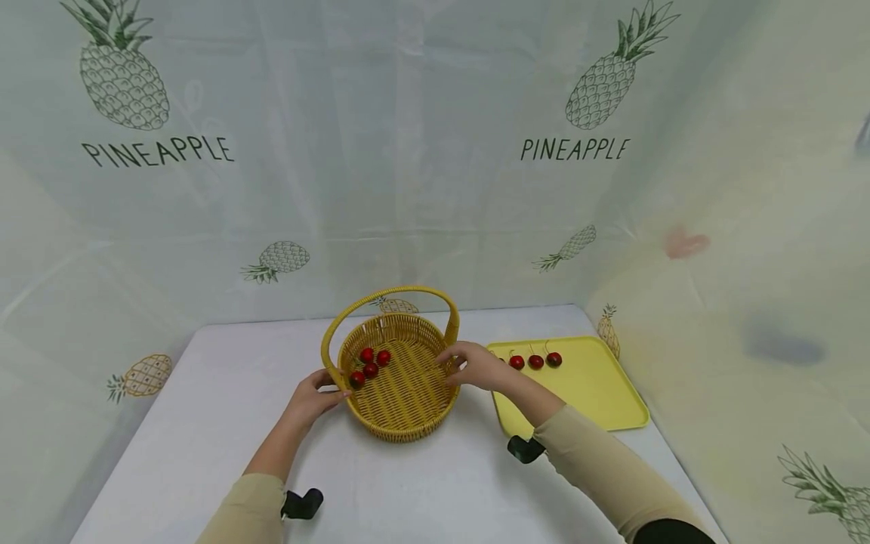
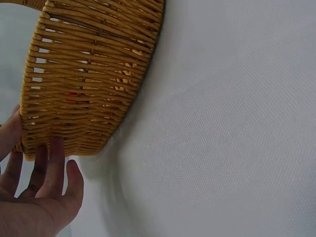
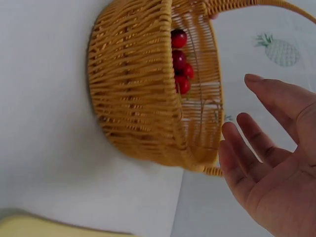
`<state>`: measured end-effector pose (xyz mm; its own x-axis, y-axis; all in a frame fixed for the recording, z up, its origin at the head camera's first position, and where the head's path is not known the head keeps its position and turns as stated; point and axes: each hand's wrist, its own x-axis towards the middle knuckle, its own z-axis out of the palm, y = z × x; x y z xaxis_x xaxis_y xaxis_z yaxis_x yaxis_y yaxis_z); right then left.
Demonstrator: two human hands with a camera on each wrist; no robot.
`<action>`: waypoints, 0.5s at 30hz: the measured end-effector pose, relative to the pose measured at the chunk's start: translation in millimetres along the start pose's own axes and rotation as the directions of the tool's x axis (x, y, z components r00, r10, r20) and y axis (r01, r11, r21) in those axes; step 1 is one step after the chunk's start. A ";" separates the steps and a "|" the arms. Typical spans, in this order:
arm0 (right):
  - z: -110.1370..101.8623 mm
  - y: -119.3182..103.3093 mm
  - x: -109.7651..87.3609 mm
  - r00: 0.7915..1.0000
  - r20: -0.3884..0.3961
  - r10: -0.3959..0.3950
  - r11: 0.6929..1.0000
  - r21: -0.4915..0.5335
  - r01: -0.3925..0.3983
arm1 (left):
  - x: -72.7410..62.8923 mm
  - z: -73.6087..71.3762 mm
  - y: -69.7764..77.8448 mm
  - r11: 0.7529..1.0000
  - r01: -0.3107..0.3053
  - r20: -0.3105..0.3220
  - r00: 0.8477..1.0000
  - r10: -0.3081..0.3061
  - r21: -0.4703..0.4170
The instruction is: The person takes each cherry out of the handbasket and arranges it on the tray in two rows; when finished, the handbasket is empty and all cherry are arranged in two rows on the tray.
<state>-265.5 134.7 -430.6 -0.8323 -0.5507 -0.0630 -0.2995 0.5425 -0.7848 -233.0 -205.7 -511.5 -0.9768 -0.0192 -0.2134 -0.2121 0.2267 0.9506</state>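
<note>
A round yellow wicker basket (image 1: pixel 402 432) with a tall arched handle (image 1: pixel 387 292) stands on the white table. Several red cherries (image 1: pixel 370 370) lie inside it, towards its left side. My left hand (image 1: pixel 309 402) grips the left rim near the foot of the handle; in the left wrist view its thumb is at the rim and its fingers lie against the outer weave. Over the right rim my right hand (image 1: pixel 481 368) is held with fingers spread and slightly bent. The right wrist view shows nothing in that palm, and the fingertips overlap the far end of the rim.
A yellow tray (image 1: pixel 584 393) sits on the right of the table, with several cherries (image 1: pixel 535 362) in a row along its far side. My right forearm passes over its near left corner. A curtain with pineapple prints (image 1: pixel 408 189) hangs behind the table (image 1: pixel 238 378).
</note>
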 end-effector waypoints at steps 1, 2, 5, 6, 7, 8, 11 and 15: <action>1.4 -2.0 2.8 1.000 0.005 -0.005 1.000 -0.010 0.005 | 0.0 0.0 0.1 1.000 0.000 -0.001 1.000 0.000 0.002; 2.8 -4.1 5.8 1.000 0.011 -0.008 1.000 -0.018 0.008 | -0.2 0.0 0.3 1.000 0.000 -0.002 1.000 0.000 0.004; 6.2 -9.8 15.2 0.999 0.033 -0.021 1.000 -0.016 0.022 | -0.6 -0.3 0.5 1.000 -0.002 -0.005 1.000 0.002 0.009; 7.3 -11.6 18.3 0.999 0.040 -0.021 1.000 -0.014 0.021 | -0.7 -0.4 0.5 1.000 -0.002 -0.005 1.000 0.002 0.008; 8.1 -13.2 21.3 0.999 0.048 -0.021 1.000 -0.004 0.022 | -0.7 -0.5 0.4 1.000 -0.003 -0.004 1.000 0.003 0.007; 9.0 -14.4 24.5 0.998 0.057 -0.021 1.000 0.004 0.021 | -0.7 -0.5 0.3 1.000 -0.003 -0.004 1.000 0.003 0.005; 10.9 -17.1 33.5 0.996 0.082 -0.019 1.000 0.018 0.018 | -0.4 -0.2 0.2 1.000 -0.007 -0.004 1.000 0.007 0.003; 13.5 -19.8 45.7 0.993 0.118 -0.018 1.000 0.025 0.015 | -1.5 0.0 0.5 1.000 -0.015 0.001 1.000 0.015 0.002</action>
<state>-291.3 90.2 -426.3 -0.7663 -0.6309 -0.1213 -0.3003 0.5186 -0.8006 -231.6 -205.6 -510.7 -0.9798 -0.0152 -0.1992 -0.1974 0.2288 0.9533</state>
